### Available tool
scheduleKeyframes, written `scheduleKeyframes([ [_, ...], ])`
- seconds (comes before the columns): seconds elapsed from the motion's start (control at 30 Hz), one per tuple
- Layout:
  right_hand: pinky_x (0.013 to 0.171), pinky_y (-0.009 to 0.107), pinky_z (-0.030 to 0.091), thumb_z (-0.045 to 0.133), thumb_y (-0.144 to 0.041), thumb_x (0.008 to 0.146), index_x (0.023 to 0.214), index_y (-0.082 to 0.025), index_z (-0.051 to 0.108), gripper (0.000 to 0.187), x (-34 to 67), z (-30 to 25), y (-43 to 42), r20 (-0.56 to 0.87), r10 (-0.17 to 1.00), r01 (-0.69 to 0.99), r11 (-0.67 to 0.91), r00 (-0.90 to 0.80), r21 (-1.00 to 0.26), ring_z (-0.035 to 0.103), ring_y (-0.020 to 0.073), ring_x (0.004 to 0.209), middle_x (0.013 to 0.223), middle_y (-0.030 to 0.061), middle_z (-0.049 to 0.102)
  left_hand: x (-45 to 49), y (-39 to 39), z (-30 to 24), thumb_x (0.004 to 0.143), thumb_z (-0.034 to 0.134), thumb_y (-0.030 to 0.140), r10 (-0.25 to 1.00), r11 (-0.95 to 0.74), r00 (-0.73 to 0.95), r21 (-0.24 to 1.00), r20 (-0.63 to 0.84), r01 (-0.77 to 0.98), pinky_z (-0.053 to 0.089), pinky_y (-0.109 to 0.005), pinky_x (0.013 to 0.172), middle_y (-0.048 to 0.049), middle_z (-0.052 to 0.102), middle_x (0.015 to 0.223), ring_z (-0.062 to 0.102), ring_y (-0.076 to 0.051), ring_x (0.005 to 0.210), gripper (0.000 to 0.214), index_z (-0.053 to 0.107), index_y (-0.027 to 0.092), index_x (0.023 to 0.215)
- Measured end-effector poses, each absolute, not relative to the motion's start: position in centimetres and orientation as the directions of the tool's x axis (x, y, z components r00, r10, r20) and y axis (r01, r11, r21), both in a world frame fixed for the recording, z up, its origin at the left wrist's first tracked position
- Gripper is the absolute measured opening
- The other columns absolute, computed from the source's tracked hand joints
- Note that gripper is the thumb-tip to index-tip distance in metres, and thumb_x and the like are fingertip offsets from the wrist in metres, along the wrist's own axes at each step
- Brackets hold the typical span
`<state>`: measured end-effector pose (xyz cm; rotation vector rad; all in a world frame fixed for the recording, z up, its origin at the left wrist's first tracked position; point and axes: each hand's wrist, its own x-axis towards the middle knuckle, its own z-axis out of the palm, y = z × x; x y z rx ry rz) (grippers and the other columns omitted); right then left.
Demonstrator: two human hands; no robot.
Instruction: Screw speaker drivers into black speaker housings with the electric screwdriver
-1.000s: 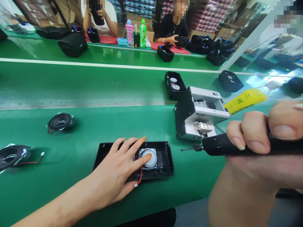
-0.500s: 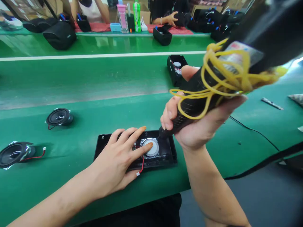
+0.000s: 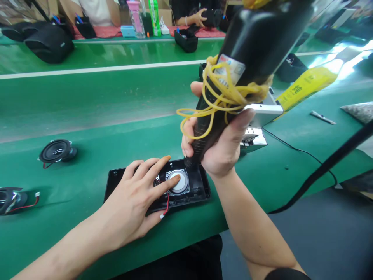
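My left hand [image 3: 134, 202] lies flat on a black speaker housing [image 3: 198, 190] on the green bench, fingers spread, one fingertip pressing the round silver speaker driver [image 3: 178, 182] set in it. A red wire with a white plug [image 3: 163, 212] trails from the driver. My right hand [image 3: 218, 147] is wrapped around a black electric screwdriver [image 3: 250, 54] held nearly upright, its tip down at the housing's upper right beside the driver. Yellow rubber bands [image 3: 221, 97] wind around the tool's body.
Two loose black speaker drivers [image 3: 56, 151] [image 3: 11, 198] lie at the left. A silver screw feeder [image 3: 256, 128] and a yellow bottle [image 3: 305, 83] stand behind my right hand. The tool's black cable [image 3: 320, 171] runs right. Other people work with black housings across the far belt [image 3: 183, 39].
My right hand brought the screwdriver from the right, turned it upright and set its tip at the housing. My left hand stayed pressed on the driver.
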<state>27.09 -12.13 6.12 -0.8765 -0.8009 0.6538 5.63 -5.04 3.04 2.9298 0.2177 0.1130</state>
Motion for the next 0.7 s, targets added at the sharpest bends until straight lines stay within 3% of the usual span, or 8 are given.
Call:
scheduleKeyframes([
  [0.17,0.040,0.028,0.041,0.057,-0.086,0.094,0.120,-0.031,0.062,0.061,26.7,5.4,-11.9,0.403,0.781,-0.191,0.540,0.478,-0.820,0.050,0.0143,0.043,0.067,-0.0083,0.060,5.7,-5.0,3.1,0.088,0.074,0.030,0.150,-0.970,0.986,0.203,0.071,0.133,0.038,-0.070,0.118,-0.0153,0.041,0.175,0.049,-0.047,0.146,0.070,0.061,0.034,0.157],
  [0.3,0.041,0.029,0.044,0.048,-0.093,0.090,0.105,-0.030,0.056,0.065,26.6,4.3,-11.3,0.453,0.810,-0.146,0.533,0.372,-0.833,0.050,0.0138,0.043,0.069,-0.0065,0.061,5.9,-5.0,3.2,0.087,0.074,0.030,0.139,-0.973,0.988,0.195,0.067,0.124,0.039,-0.071,0.118,-0.0181,0.048,0.168,0.048,-0.047,0.145,0.071,0.061,0.032,0.157],
  [0.43,0.043,0.029,0.047,0.041,-0.092,0.091,0.109,-0.029,0.056,0.067,26.7,3.5,-11.1,0.482,0.828,-0.131,0.533,0.287,-0.836,0.052,0.0133,0.045,0.068,-0.0069,0.058,6.1,-5.2,3.2,0.083,0.076,0.029,0.144,-0.975,0.988,0.180,0.049,0.133,0.039,-0.072,0.117,-0.0195,0.048,0.166,0.048,-0.049,0.145,0.073,0.063,0.030,0.155],
  [0.6,0.037,0.027,0.044,0.051,-0.094,0.087,0.126,-0.030,0.063,0.076,26.8,3.0,-11.8,0.369,0.852,-0.235,0.470,0.371,-0.851,0.053,0.0137,0.046,0.079,-0.0037,0.064,6.1,-5.3,2.9,0.083,0.078,0.029,0.142,-0.980,0.987,0.149,0.079,0.129,0.039,-0.071,0.115,-0.0208,0.052,0.160,0.048,-0.049,0.145,0.075,0.062,0.032,0.156],
  [0.7,0.034,0.027,0.041,0.052,-0.093,0.087,0.132,-0.029,0.064,0.079,27.1,2.7,-12.2,0.376,0.845,-0.237,0.482,0.380,-0.843,0.052,0.0140,0.045,0.081,-0.0019,0.064,6.1,-5.4,2.8,0.082,0.079,0.031,0.137,-0.983,0.987,0.131,0.082,0.126,0.039,-0.071,0.114,-0.0220,0.048,0.164,0.049,-0.050,0.143,0.078,0.060,0.032,0.158],
])
